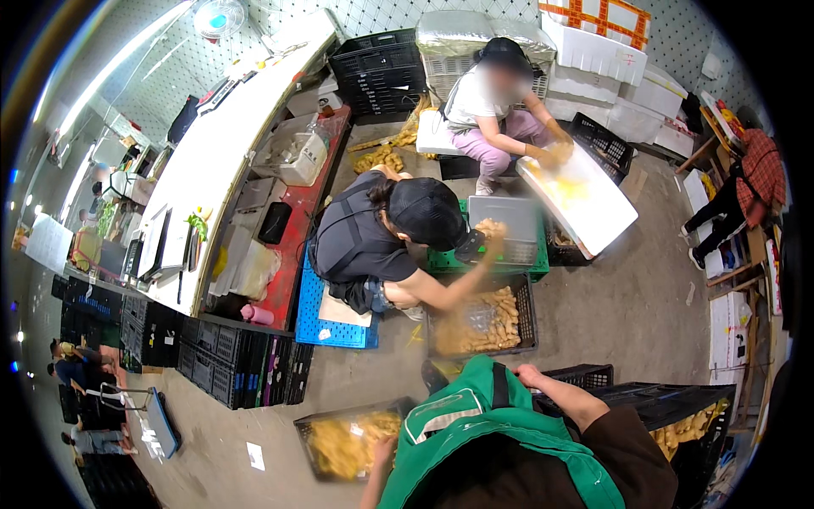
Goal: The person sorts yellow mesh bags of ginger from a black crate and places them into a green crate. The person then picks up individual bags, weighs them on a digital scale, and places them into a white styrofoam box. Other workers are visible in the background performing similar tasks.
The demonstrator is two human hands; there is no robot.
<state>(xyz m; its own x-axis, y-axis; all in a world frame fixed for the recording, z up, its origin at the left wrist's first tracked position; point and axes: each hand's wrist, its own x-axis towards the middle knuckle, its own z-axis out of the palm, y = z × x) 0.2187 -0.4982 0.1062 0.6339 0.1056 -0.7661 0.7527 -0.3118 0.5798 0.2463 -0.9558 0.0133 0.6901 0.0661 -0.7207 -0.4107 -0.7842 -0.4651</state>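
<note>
My left hand [384, 448] is at the right-hand rim of a black plastic crate [304, 439] of ginger roots [340, 445], its fingers closed around the edge. The crate and ginger look blurred. My right hand [526, 374] is bent in beside my green apron [464, 407], near another black crate [594, 376]; its fingertips are partly hidden, and I cannot tell whether it grips anything. Ahead of me, another black crate [526, 312] holds ginger [499, 318]. A co-worker in a black cap [426, 210] crouches over it, with ginger in a raised gloved hand.
A second co-worker [489, 95] sits behind a white foam board [591, 197]. To the left are a blue crate [337, 324], stacked black crates [235, 362] and a long white counter [210, 172]. Ginger-filled crates [683, 432] stand at my right. Paper [255, 455] lies on the floor.
</note>
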